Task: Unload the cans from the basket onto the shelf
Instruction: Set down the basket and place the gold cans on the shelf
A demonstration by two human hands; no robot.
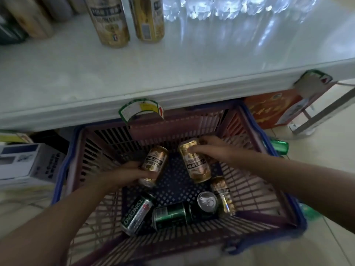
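A pink plastic basket (255, 191) with a blue rim stands on the floor under the white shelf (172, 70). Both my hands are down inside it. My left hand (126, 174) is closed around a gold can (154, 163) held at a slant. My right hand (208, 148) grips the top of a second gold can (196, 164). On the basket floor lie a third gold can (223, 195), a green Tsingtao can (137, 215), another green can (170, 215) and a can seen from its silver end (207, 202). Two tall gold cans (109, 22) stand on the shelf.
Clear water bottles (230, 8) line the back right of the shelf, dark and tan cans the back left. Price tags (142, 110) hang off the shelf edge. An orange box (272, 106) and a white box (25, 162) flank the basket. A green can (280, 146) lies on the floor.
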